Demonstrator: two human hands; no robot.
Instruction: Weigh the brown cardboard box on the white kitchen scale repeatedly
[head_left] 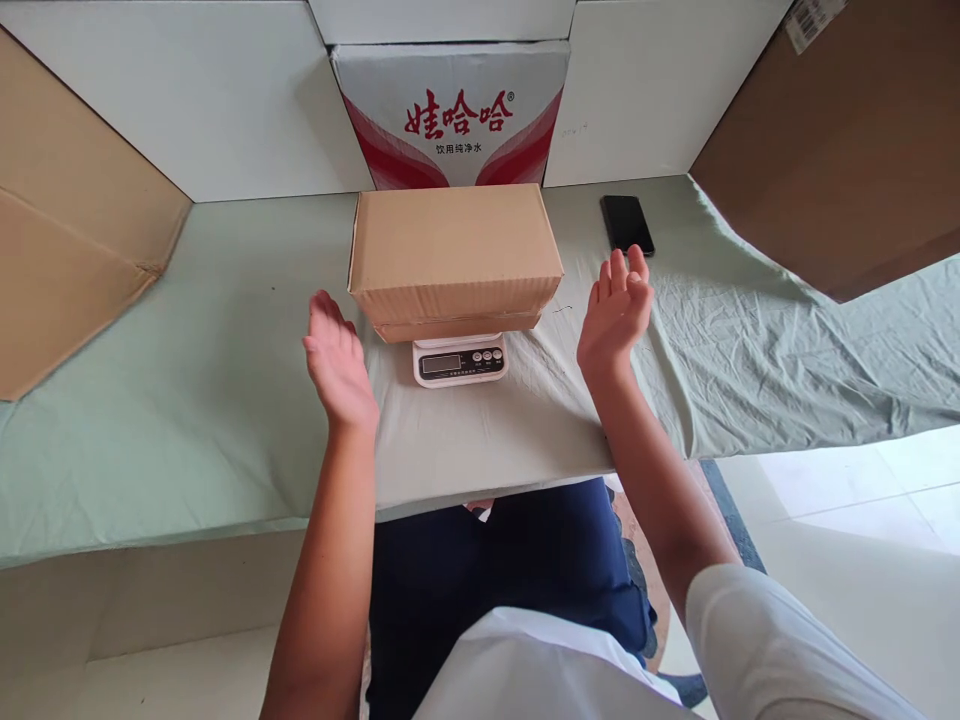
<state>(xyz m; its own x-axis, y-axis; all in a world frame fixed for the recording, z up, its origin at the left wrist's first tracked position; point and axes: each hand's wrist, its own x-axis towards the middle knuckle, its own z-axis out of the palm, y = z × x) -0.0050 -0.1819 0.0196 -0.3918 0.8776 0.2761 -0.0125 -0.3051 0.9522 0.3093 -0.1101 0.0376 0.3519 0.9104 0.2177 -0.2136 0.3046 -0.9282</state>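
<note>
Green cloth covers the table, where a cardboard box (454,258) sits on a small scale (460,361), left hand (339,365) and right hand (615,310) flanking it spread and empty, seemingly mid-weighing, so reading the display is probably next.

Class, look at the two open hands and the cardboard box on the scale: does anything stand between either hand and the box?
Nothing visible does. The left hand and right hand flank the cardboard box with only bare cloth between.

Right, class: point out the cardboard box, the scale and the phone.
cardboard box (454,240), head view, middle of its top face.
scale (459,362), head view, front panel with display and buttons, showing below the box.
phone (627,223), head view, middle of its dark screen.
</note>
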